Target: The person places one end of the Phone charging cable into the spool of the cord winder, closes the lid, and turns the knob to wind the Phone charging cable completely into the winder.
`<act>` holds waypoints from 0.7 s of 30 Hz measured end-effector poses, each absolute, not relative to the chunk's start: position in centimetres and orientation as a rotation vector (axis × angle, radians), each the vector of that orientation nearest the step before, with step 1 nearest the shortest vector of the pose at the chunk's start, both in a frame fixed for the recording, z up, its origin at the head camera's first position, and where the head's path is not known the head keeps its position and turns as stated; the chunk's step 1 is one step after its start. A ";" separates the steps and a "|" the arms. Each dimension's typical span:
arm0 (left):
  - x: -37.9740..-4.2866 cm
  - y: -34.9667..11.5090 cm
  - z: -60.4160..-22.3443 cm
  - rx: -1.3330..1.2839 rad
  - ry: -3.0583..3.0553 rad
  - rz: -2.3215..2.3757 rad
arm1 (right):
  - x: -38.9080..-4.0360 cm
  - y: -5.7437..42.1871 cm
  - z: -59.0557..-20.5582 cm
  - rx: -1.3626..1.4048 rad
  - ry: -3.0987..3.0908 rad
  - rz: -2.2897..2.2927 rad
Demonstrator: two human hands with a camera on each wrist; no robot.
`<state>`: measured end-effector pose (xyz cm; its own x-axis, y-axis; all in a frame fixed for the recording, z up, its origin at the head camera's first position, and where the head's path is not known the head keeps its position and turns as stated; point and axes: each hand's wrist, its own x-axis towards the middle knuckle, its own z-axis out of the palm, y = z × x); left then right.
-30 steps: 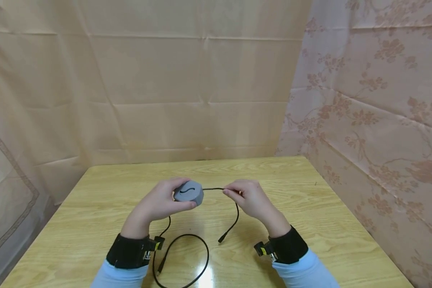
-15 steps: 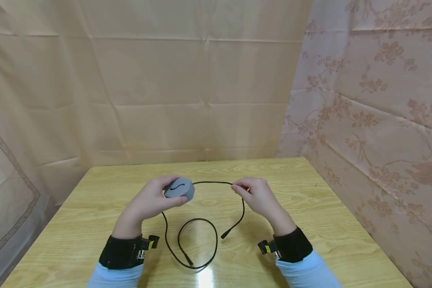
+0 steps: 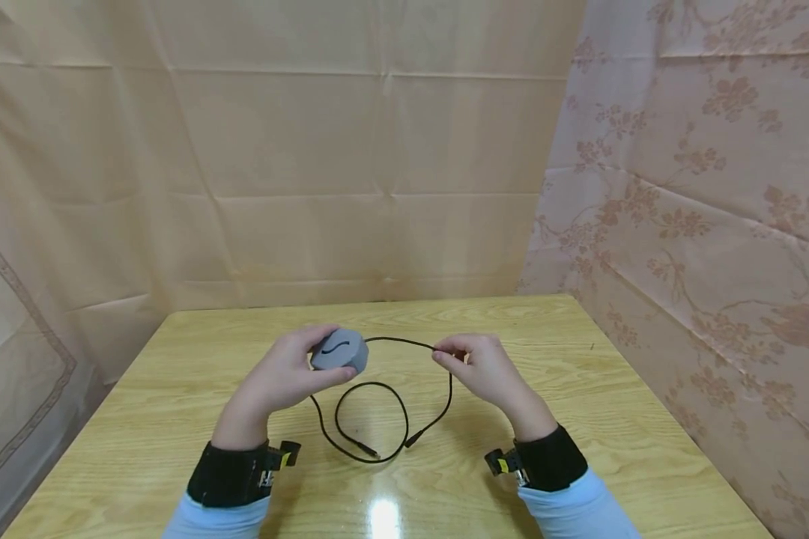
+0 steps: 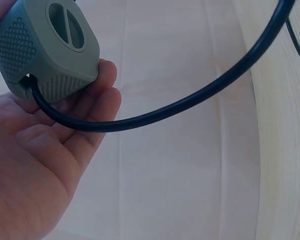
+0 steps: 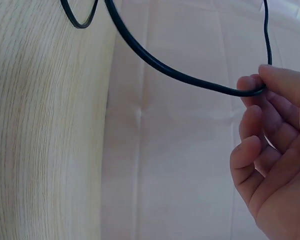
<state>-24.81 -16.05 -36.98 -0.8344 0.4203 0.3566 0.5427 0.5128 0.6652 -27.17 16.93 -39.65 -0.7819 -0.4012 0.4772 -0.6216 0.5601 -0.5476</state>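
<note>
My left hand (image 3: 279, 374) holds a grey cable winder (image 3: 340, 352) above the table, thumb on the near side and fingers on the far side. A curved slit marks its top. In the left wrist view a round recess with a crossbar shows on the winder (image 4: 60, 47), and a black cable (image 4: 160, 116) leaves a side opening. My right hand (image 3: 482, 374) pinches the cable (image 3: 398, 340) on the right, between thumb and forefinger. Beyond that pinch hangs an end with a plug (image 3: 414, 439). The cable's other side forms a loop below the winder, ending in another plug (image 3: 367, 450).
A light wooden table (image 3: 566, 449) lies beneath both hands. Beige cloth (image 3: 276, 150) hangs behind it, and flowered cloth (image 3: 708, 224) hangs along the right side. Black straps with small cameras circle both wrists.
The hands have moved apart, so more cable shows between winder and right hand. The loop has become smaller and has drawn up away from the table's near edge.
</note>
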 end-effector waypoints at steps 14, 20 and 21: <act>-24.8 -14.9 -36.9 -0.877 -2.579 -1.153 | -26.8 17.4 -38.7 0.784 -2.506 1.096; -24.8 -14.1 -37.0 -0.927 -2.558 -1.117 | -26.4 17.4 -38.1 0.824 -2.417 1.080; -24.8 -14.0 -37.0 -0.934 -2.555 -1.111 | -26.4 17.4 -38.1 0.839 -2.398 1.070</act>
